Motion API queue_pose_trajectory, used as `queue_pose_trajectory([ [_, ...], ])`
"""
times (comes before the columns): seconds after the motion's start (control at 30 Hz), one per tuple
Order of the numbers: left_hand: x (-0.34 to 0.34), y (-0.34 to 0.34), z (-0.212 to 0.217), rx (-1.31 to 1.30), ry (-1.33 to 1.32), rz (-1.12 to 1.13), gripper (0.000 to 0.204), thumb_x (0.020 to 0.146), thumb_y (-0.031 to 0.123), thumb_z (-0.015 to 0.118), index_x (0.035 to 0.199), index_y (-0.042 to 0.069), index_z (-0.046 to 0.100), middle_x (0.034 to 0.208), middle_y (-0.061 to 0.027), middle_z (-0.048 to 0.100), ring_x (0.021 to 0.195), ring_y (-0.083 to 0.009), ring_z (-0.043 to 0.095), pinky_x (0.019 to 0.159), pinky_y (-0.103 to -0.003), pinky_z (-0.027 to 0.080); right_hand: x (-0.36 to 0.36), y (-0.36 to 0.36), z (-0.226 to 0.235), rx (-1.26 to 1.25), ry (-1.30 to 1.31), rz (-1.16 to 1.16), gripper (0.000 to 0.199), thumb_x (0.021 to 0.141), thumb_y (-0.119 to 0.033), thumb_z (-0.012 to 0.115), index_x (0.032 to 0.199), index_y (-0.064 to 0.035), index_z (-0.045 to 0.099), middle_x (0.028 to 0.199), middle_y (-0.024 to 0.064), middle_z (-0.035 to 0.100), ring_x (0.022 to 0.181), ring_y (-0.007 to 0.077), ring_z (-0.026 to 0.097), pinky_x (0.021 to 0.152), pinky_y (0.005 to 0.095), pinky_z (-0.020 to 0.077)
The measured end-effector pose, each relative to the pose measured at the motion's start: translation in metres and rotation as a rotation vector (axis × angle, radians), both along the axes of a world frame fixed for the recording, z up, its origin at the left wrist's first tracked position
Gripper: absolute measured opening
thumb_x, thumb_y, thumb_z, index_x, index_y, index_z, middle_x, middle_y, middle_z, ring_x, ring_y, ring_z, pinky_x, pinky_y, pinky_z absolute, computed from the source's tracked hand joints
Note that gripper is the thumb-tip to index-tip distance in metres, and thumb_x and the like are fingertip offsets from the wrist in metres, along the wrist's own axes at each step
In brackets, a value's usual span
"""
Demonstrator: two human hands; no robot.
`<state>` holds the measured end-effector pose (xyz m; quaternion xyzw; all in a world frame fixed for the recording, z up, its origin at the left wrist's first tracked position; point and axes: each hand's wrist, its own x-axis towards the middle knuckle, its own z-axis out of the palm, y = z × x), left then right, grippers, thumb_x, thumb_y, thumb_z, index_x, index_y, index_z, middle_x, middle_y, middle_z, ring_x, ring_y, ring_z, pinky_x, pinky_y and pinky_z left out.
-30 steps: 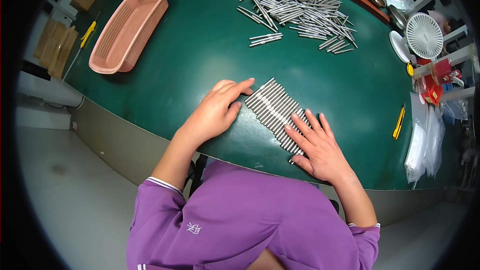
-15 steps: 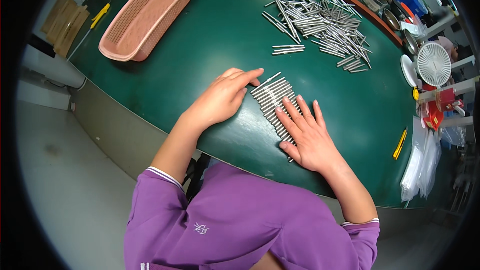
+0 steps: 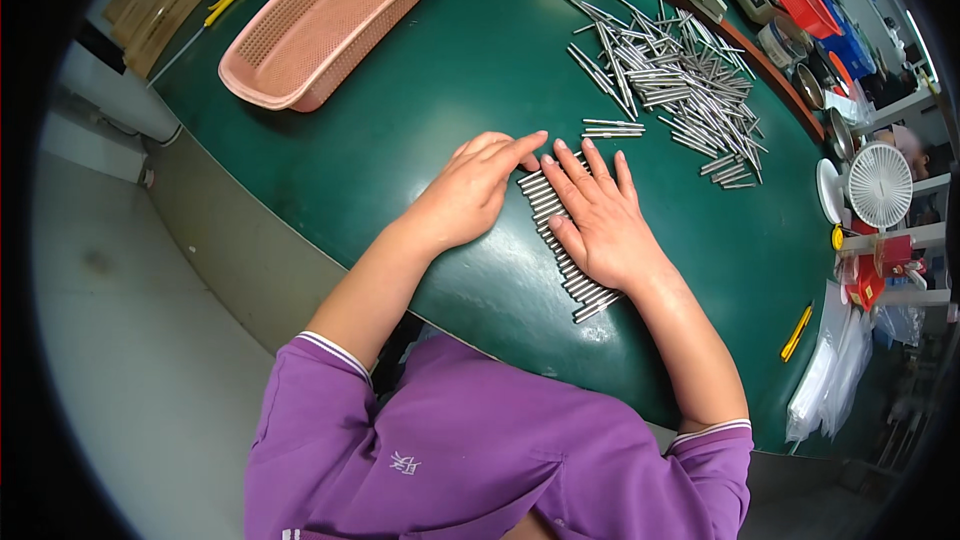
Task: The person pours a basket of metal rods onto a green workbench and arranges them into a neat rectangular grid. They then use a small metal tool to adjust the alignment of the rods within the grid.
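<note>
A slanting row of slim silver metal rods point(image 3: 543, 202) lies side by side on the green tabletop in front of me. My right hand point(image 3: 612, 230) rests flat across the row, fingers spread, covering its middle and much of its far end. At the far left end, my left hand point(image 3: 468, 190) stays beside the rods with its index finger stretched out; its fingertips nearly meet the right hand's, and I see nothing held in it. Beyond the hands sits a small group of loose rods point(image 3: 613, 128), and past it a jumbled pile of similar rods point(image 3: 680, 90).
A pink perforated plastic basket point(image 3: 350, 60) stands at the far left, near a yellow-handled tool point(image 3: 228, 2). On the right are a yellow cutter knife point(image 3: 796, 332), clear plastic bags point(image 3: 830, 370) and a white fan point(image 3: 880, 185). A raised brown edge runs behind the pile.
My right hand has slid away from me along the row, uncovering the rods at the near end. My left hand keeps its place by the far end. The whole view has shifted slightly.
</note>
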<state>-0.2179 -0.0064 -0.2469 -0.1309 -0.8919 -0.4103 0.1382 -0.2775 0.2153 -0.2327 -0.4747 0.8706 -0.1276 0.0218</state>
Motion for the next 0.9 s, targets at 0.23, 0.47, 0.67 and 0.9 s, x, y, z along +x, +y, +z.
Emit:
queue_pose_trajectory([
  [0.23, -0.001, -0.003, 0.001, 0.041, -0.004, 0.034, 0.064, 0.085, -0.013, 0.047, 0.145, 0.01, 0.049, 0.113, -0.0089, 0.065, 0.114, -0.0296, 0.056, 0.104, -0.041, 0.042, 0.01, 0.011, 0.006, 0.027, -0.023, 0.006, 0.062, 0.098, -0.034, 0.051, 0.155, -0.0125, 0.036, 0.162, 0.0108, 0.032, 0.151, 0.0367, 0.022, 0.123, 0.0588, 0.0081],
  [0.47, -0.001, -0.001, 0.003, 0.0, -0.041, -0.055, 0.061, 0.087, -0.01, 0.047, 0.144, 0.012, 0.051, 0.114, -0.0057, 0.068, 0.119, -0.0274, 0.055, 0.108, -0.042, 0.038, 0.025, 0.032, 0.011, 0.053, -0.053, -0.007, 0.063, 0.097, -0.032, 0.053, 0.155, -0.0144, 0.036, 0.163, 0.0089, 0.031, 0.152, 0.0363, 0.022, 0.122, 0.0596, 0.0076],
  [0.67, 0.003, 0.004, 0.007, -0.033, -0.055, -0.154, 0.062, 0.085, -0.009, 0.047, 0.144, 0.012, 0.052, 0.114, -0.0041, 0.071, 0.122, -0.0266, 0.054, 0.11, -0.042, 0.036, 0.038, 0.05, 0.016, 0.084, -0.077, -0.003, 0.065, 0.096, -0.032, 0.054, 0.156, -0.0166, 0.035, 0.163, 0.0075, 0.03, 0.152, 0.036, 0.021, 0.122, 0.0604, 0.0073],
  [0.9, 0.006, 0.012, 0.01, -0.043, -0.058, -0.236, 0.065, 0.083, -0.009, 0.048, 0.144, 0.013, 0.054, 0.111, -0.0003, 0.073, 0.121, -0.0252, 0.054, 0.11, -0.041, 0.036, 0.053, 0.075, 0.019, 0.103, -0.111, -0.009, 0.067, 0.093, -0.03, 0.057, 0.155, -0.0163, 0.036, 0.163, 0.0075, 0.031, 0.152, 0.0361, 0.022, 0.122, 0.061, 0.0078],
])
